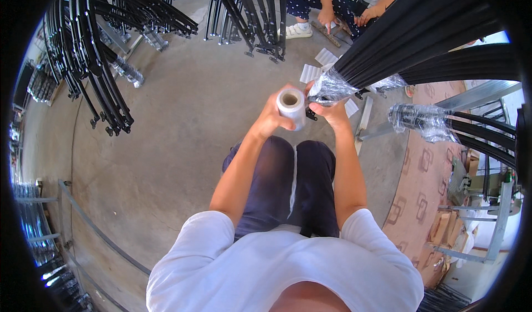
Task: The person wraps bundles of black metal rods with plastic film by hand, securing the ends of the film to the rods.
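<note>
My left hand (271, 115) is wrapped round a roll of clear stretch film (292, 108), whose cardboard core faces up. Just to its right, a bundle of black tubes (382, 40) slants in from the upper right. Clear film (331, 85) is wound round the lower end of this bundle. My right hand (332, 112) is closed at that wrapped end, its thumb against the film; the rest of its fingers are partly hidden. A few dark tube tips show between my hands.
Other black tubes hang at the upper left (88, 51) and top middle (260, 13). A wrapped bundle (424, 121) and a metal rail (476, 98) are on the right. Another person's hand (327, 17) is at the top. White foam pieces (318, 65) lie on the floor.
</note>
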Demonstrator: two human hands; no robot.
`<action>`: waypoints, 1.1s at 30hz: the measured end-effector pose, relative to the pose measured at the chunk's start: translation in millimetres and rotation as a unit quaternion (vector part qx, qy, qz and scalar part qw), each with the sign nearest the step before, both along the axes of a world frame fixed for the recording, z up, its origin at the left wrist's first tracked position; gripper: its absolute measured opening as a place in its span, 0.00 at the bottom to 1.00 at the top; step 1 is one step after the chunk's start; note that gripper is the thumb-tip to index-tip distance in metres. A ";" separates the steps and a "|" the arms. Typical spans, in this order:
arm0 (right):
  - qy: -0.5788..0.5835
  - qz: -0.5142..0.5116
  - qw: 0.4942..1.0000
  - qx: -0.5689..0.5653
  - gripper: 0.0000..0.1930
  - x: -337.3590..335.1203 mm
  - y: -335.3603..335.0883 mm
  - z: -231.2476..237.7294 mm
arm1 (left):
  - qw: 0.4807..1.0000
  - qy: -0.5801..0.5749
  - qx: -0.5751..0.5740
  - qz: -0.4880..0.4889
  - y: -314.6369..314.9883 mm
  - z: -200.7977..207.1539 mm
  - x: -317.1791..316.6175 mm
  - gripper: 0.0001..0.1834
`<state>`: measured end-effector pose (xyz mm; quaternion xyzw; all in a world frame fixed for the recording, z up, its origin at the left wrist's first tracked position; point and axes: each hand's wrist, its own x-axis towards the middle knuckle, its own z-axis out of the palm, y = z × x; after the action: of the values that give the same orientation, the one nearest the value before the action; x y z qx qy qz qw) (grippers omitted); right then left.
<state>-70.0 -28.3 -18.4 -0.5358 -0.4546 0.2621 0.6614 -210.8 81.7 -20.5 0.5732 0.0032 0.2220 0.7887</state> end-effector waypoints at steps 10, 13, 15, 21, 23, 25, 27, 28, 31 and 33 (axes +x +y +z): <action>-0.030 0.024 0.999 -0.007 0.20 1.6 10.1 7.3 | 0.952 -0.039 -0.161 -0.259 1.6 -4.8 -21.6 0.33; -0.031 -0.010 0.999 -0.027 0.20 17.6 7.5 13.8 | 0.925 -0.040 -0.182 -0.332 -29.5 -8.3 -60.3 0.34; -0.036 0.013 0.999 -0.018 0.22 24.1 6.7 9.7 | 0.948 -0.040 -0.192 -0.251 -39.8 -19.8 -77.1 0.35; -0.032 -0.031 0.997 0.058 0.21 8.7 11.9 21.8 | 0.942 -0.010 -0.242 -0.232 -53.4 -34.9 -74.8 0.36; -0.062 -0.136 0.987 0.054 0.18 2.1 18.4 14.0 | 0.934 0.022 -0.268 -0.236 -63.7 -39.5 -70.1 0.36; -0.084 -0.169 0.979 0.073 0.14 -0.8 14.7 15.1 | 0.929 0.030 -0.258 -0.261 -73.0 -46.6 -69.3 0.37; -0.066 -0.169 0.980 0.078 0.14 -0.5 8.5 18.4 | 0.941 0.044 -0.219 -0.253 -80.2 -47.0 -72.1 0.34; -0.100 -0.167 0.979 0.056 0.14 1.0 3.2 24.6 | 0.935 0.050 -0.234 -0.262 -81.4 -45.7 -70.7 0.35; -0.096 -0.230 0.966 -0.066 0.17 -1.3 -7.2 25.4 | 0.911 0.097 -0.276 -0.291 -83.2 -49.1 -70.2 0.37; -0.083 -0.211 0.974 -0.029 0.21 -11.0 -4.8 29.9 | 0.913 0.089 -0.276 -0.287 -82.4 -61.5 -69.9 0.39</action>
<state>-81.1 -33.2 11.5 -0.6586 -0.3766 0.0849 0.6459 -280.6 -0.7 -82.0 0.3261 -0.0298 -0.0757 0.9418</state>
